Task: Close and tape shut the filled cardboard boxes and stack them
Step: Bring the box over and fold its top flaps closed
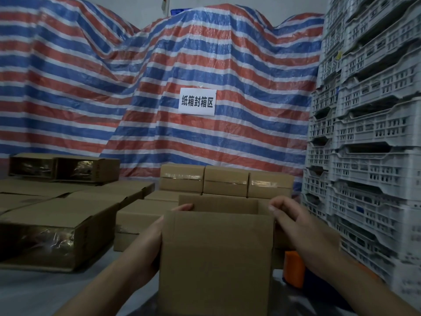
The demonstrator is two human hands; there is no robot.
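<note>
An open box (216, 258) stands upright at the near centre, its flaps raised. The left hand (148, 242) grips its left wall, fingers (183, 207) hooked over the rim; the right hand (293, 226) pinches its right flap. Beyond the box sit three taped boxes (225, 182); right of it rise grey crates (369, 133).

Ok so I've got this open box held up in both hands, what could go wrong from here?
1. The open box is gripped only at its upper side edges by the left hand and right hand; a filled box might sag or slip.
2. Its top looks untaped, so tilting could spill whatever is inside.
3. The orange object sits low behind the box, possibly in the way when you set it down.
</note>
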